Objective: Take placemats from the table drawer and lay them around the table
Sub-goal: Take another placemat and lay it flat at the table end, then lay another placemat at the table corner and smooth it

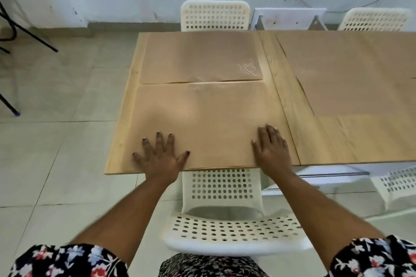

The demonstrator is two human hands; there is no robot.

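A tan placemat [202, 119] lies on the near left part of the light wooden table [281, 101]. My left hand [161, 155] rests flat on its near left corner, fingers spread. My right hand [272, 148] lies flat on its near right corner. A second tan placemat [198, 58] lies beyond it at the far edge. A third placemat [351, 74] covers the table's right part, running out of view.
A white perforated chair [227, 231] stands between me and the table. Another white chair [215, 16] is at the far side, a third [373, 19] at the far right. Black metal legs [13, 29] stand on the tiled floor at left.
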